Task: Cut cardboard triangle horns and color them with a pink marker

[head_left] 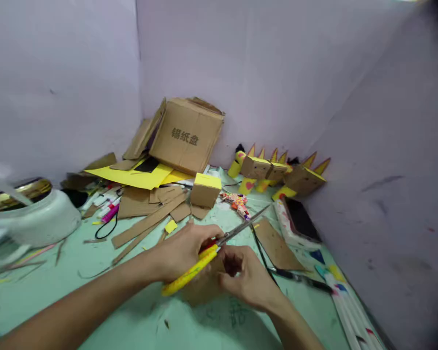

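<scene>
The pale green surface [105,311] is strewn with craft scraps. At the back a large cardboard box [186,133] leans on the wall over a yellow paper sheet [138,176], with a small yellow-topped box [205,189] in front and spiked cardboard figures [277,170] along the wall to its right. Nearer, the left hand [182,253] is closed around yellow-handled scissors [219,245], blades pointing up and away to the right. The right hand [250,279] pinches a small brown cardboard piece [204,287] just beneath the handles. It looks like cutting is in hand; the next move calls for steadying the piece between the blades.
</scene>
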The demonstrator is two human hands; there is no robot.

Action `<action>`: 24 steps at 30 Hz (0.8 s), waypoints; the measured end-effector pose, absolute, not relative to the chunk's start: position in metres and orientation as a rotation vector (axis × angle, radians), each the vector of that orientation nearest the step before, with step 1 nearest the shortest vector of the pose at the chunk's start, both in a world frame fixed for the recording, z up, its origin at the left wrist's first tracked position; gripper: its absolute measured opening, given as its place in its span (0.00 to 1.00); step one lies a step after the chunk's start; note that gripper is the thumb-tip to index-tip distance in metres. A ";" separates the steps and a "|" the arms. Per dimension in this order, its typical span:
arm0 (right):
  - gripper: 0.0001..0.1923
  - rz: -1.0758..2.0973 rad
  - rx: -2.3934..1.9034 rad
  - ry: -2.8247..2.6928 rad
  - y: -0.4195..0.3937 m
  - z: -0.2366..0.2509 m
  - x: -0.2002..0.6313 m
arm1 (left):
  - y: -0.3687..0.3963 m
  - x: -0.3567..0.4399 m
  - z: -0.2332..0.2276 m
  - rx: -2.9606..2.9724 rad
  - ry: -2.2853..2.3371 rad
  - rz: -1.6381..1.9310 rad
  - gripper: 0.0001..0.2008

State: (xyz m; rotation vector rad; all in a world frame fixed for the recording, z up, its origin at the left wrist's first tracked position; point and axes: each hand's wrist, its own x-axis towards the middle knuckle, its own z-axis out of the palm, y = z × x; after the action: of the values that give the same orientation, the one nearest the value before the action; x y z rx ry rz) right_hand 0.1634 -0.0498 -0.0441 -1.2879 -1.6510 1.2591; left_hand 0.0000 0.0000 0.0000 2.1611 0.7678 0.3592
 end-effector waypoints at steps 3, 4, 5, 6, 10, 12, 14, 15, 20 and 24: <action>0.03 1.312 -1.297 -1.671 -0.048 -0.043 0.167 | 0.001 0.002 0.000 2.202 0.785 0.374 0.07; 0.04 1.329 -1.299 -1.677 -0.048 -0.044 0.168 | 0.002 0.002 0.000 2.212 0.785 0.373 0.08; 0.04 1.349 -1.298 -1.685 -0.048 -0.044 0.169 | 0.002 0.003 0.000 2.224 0.784 0.365 0.08; 0.05 1.365 -1.298 -1.691 -0.047 -0.045 0.170 | 0.002 0.003 -0.001 2.232 0.777 0.357 0.09; 0.05 1.375 -1.321 -1.653 -0.046 -0.047 0.173 | 0.000 0.004 -0.002 2.227 0.739 0.360 0.06; 0.04 1.383 -1.329 -1.557 -0.045 -0.046 0.176 | 0.002 0.004 -0.002 2.218 0.765 0.430 0.05; 0.02 1.384 -1.315 -1.392 -0.042 -0.043 0.179 | 0.007 0.002 -0.003 2.225 0.859 0.590 0.06; 0.03 1.361 -1.294 -1.283 -0.041 -0.042 0.181 | 0.010 0.000 -0.003 2.222 0.922 0.696 0.07; 0.08 1.188 -1.067 -0.619 -0.034 -0.042 0.187 | 0.024 -0.012 -0.018 1.914 1.160 1.120 0.08; 0.11 1.127 -0.937 -0.375 -0.034 -0.048 0.178 | 0.009 -0.002 -0.042 1.460 1.004 1.172 0.14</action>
State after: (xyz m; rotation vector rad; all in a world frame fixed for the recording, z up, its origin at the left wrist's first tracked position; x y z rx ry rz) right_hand 0.1784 -0.0341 -0.0483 -0.9366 -0.3746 1.1265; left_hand -0.0016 0.0089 -0.0424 1.4599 1.0039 1.1721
